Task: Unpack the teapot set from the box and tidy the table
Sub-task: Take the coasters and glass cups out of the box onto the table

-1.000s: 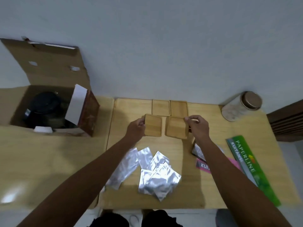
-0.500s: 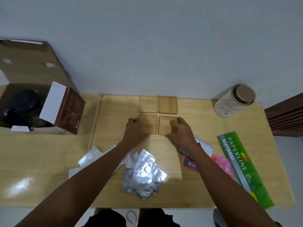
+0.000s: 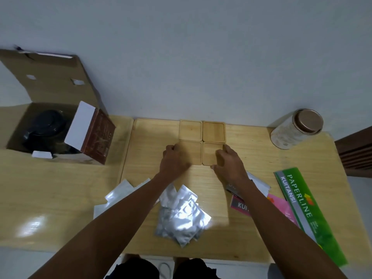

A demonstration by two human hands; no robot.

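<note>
4 wooden coasters (image 3: 213, 131) lie in a 2-by-2 block at the far edge of the table (image 3: 251, 158), edges touching. The left hand (image 3: 174, 160) rests flat on the near-left coaster, fingers loosely curled, gripping nothing. The right hand (image 3: 228, 165) lies spread on the near-right one, holding nothing. The open box (image 3: 40, 93) stands well to the left; the dark shape inside is probably the teapot (image 3: 45, 127).
</note>
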